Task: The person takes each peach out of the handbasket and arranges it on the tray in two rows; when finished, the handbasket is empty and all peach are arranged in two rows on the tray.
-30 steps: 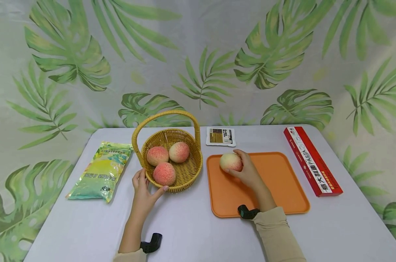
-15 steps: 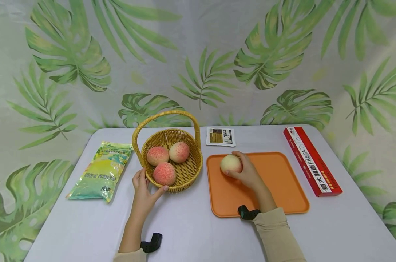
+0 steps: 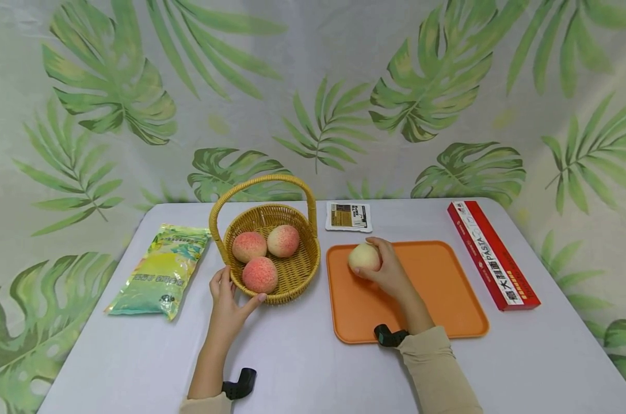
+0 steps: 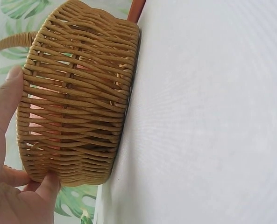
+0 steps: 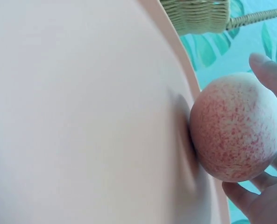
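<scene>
My right hand (image 3: 390, 270) grips a pale peach (image 3: 363, 257) with a pink flush over the left part of the orange tray (image 3: 437, 287). In the right wrist view the peach (image 5: 236, 126) sits between thumb and fingers, very close to the tray surface; whether it touches is unclear. My left hand (image 3: 229, 307) holds the near left rim of a wicker basket (image 3: 302, 270), thumb at the front and fingers at the side. Inside the basket lie a front peach (image 3: 260, 275), a left peach (image 3: 249, 247) and a right peach (image 3: 283, 240). The left wrist view shows the basket's woven wall (image 4: 77, 102).
A green and yellow bag (image 3: 160, 273) lies left of the basket, whose tall arched handle (image 3: 263, 179) stands upright. Behind the tray is a small white packet (image 3: 349, 216). Along the tray's right side runs a red pasta box (image 3: 494, 256). A patterned leaf cloth (image 3: 318, 115) hangs behind the table.
The peach in my right hand has turned a little, with its pink side less visible from above. The right hand has shifted only slightly; the left hand and basket stay put.
</scene>
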Motion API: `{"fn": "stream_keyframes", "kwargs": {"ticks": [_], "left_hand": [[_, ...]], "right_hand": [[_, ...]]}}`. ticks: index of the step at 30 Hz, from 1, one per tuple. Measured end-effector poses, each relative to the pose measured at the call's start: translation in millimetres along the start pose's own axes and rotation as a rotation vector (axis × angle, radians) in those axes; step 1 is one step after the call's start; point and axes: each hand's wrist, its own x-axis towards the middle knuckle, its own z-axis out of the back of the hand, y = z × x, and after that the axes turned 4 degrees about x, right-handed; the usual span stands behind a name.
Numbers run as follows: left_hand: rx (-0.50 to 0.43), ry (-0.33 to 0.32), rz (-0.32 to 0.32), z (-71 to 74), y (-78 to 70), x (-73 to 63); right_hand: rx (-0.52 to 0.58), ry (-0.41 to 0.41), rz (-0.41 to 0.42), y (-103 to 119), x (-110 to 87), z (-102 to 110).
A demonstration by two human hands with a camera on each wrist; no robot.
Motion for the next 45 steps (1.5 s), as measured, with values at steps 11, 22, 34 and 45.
{"fn": "stream_keyframes", "kwargs": {"ticks": [11,22,34,45], "left_hand": [[-0.001,-0.002,-0.006,-0.6,0.6,1.2],[0.009,0.005,0.005,0.2,0.1,0.2],[0.0,0.013,0.001,-0.1,1.9,0.7],[-0.01,0.013,0.011,-0.6,3.7,1.4]], "right_hand": [[-0.016,-0.012,0.137,32,-0.1,1],[-0.05,0.12,0.381,102,12.9,-43],[-0.107,0.254,0.352,98,21.1,-100],[-0.119,0.319,0.313,98,24.0,-110]]}}
